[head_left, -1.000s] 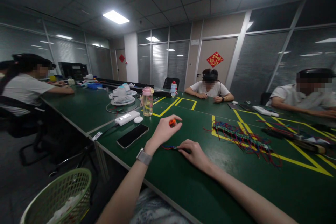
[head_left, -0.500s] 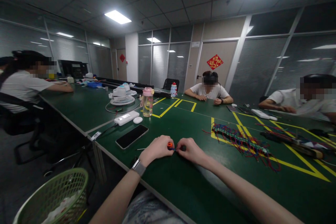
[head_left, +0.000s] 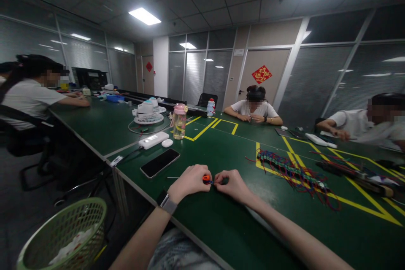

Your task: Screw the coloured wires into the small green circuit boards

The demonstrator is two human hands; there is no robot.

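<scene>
My left hand [head_left: 190, 182] is closed around a screwdriver; its orange handle [head_left: 206, 178] shows by the fingertips and a thin metal shaft [head_left: 172, 177] sticks out on the far side, pointing left. Just right of it, my right hand [head_left: 232, 183] is pinched closed, its fingertips almost touching the left ones. Between the two hands is a tiny bluish piece [head_left: 212, 182], perhaps wire, too small to make out. Both hands rest low over the green table [head_left: 221, 228]. A black-screened phone [head_left: 160, 163] lies beyond my left hand.
A row of small circuit boards with red and blue wires [head_left: 292, 168] lies to the right. Beyond the phone are a white power strip [head_left: 154, 140], a pink-lidded bottle [head_left: 179, 122] and white fans [head_left: 148, 114]. A green basket [head_left: 63, 232] stands lower left. Several people sit around the table.
The view has shifted slightly. More of the orange handle shows at my left fingertips. Both hands stay close together in nearly the same place.
</scene>
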